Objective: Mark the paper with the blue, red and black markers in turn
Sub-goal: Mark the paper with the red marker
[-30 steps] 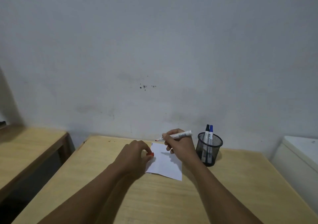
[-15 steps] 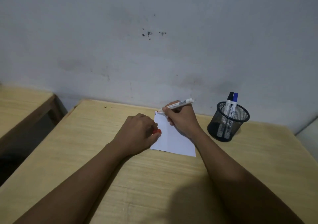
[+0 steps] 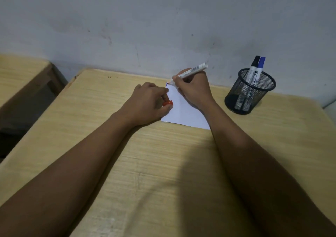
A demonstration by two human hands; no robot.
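A small white paper (image 3: pixel 183 109) lies on the wooden table (image 3: pixel 163 164) near the wall. My right hand (image 3: pixel 194 89) grips the uncapped red marker (image 3: pixel 190 71) like a pen, its tip touching the paper's far left corner beside a short blue mark (image 3: pixel 167 84). My left hand (image 3: pixel 149 104) rests on the paper's left edge and pinches the red cap (image 3: pixel 41 103). The black marker (image 3: pixel 253 69) and the blue marker (image 3: pixel 259 70) stand capped in a black mesh cup (image 3: pixel 249 93) to the right.
A grey wall (image 3: pixel 163 27) rises right behind the table. A second wooden table (image 3: pixel 20 76) stands to the left across a dark gap. A white object's edge (image 3: pixel 330 102) shows at the far right.
The view has tilted down toward the table. My right hand has lowered the red marker so its tip meets the paper's far corner. My left hand keeps the cap.
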